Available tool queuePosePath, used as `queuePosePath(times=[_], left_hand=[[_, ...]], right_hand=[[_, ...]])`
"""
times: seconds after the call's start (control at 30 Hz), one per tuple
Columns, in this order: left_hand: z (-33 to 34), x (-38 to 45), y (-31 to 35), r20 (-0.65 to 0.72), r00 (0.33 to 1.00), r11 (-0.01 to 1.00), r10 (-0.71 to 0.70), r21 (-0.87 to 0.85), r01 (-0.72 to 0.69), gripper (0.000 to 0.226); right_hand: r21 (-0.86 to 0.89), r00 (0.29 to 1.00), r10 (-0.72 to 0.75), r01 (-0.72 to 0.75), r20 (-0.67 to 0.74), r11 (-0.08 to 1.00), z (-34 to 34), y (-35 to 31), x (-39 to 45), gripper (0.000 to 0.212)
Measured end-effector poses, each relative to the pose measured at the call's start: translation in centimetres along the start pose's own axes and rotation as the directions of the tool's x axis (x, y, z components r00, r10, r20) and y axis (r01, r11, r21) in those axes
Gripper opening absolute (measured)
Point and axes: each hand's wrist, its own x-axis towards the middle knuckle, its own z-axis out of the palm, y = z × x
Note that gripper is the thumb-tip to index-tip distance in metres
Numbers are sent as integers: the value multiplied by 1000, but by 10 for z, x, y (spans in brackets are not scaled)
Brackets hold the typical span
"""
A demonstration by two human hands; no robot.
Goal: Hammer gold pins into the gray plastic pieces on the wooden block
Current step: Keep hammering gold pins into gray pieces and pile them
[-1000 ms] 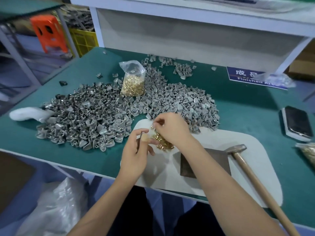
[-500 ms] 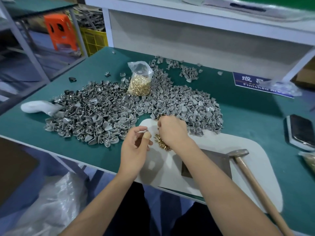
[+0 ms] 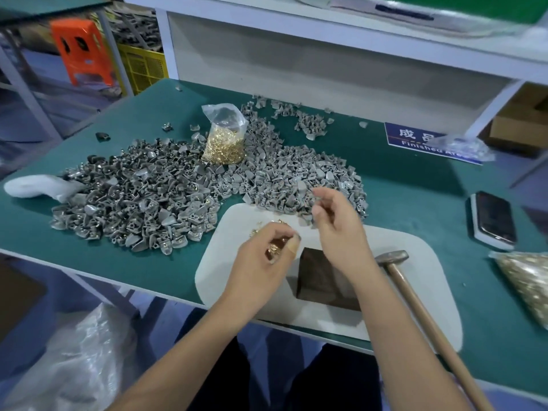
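A big heap of gray plastic pieces covers the green table. On the white mat lie a small pile of loose gold pins, a dark wooden block and a hammer with its handle running to the lower right. My left hand is curled over the pin pile and holds gold pins between its fingers; its thumb wears a bandage. My right hand hovers at the near edge of the gray heap, fingers loosely bent and blurred, nothing plainly between them. No gray piece sits on the block.
A clear bag of gold pins stands in the heap. A second bag of pins and a phone lie at the right. A blue sign is at the back, a white cloth at the left.
My right hand has left the gold pin pile and moved up to the edge of the gray heap. My left hand has moved right onto the pins and closed on some.
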Motion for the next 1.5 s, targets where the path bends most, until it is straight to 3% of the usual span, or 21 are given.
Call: queuePosePath(times=[0.1,0.23,0.37,0.5,0.6,0.7,0.9,1.13,1.5], left_hand=[[17,0,16,104,989,981,104,152,-119,3],[31,-4,25,207,978,972,18,225,-66,5],[44,-2,31,228,974,882,2,458,-109,9],[51,0,35,157,987,803,-34,592,-66,17],[48,0,35,148,988,792,-50,609,-51,23],[40,-1,33,227,971,825,-76,561,-67,16],[30,-4,27,355,932,868,-70,482,-118,27],[29,-3,31,355,934,826,-44,539,-166,6],[35,-10,29,287,958,826,-22,546,-144,10]], right_hand=[[8,989,-70,71,-133,997,-27,6,-29,32],[-31,977,-93,89,-190,996,-47,23,-68,31],[-76,953,-77,57,-292,995,-43,37,-89,28],[-137,908,-62,5,-415,991,-29,50,-105,23],[-77,870,-24,-16,-492,997,-17,53,-114,22],[-119,835,-42,-29,-549,992,-11,51,-116,25],[-101,853,8,-71,-522,992,-14,57,-121,25],[-125,871,-11,-58,-492,990,-28,56,-125,26],[-145,951,-87,45,-296,988,-41,46,-117,37]])
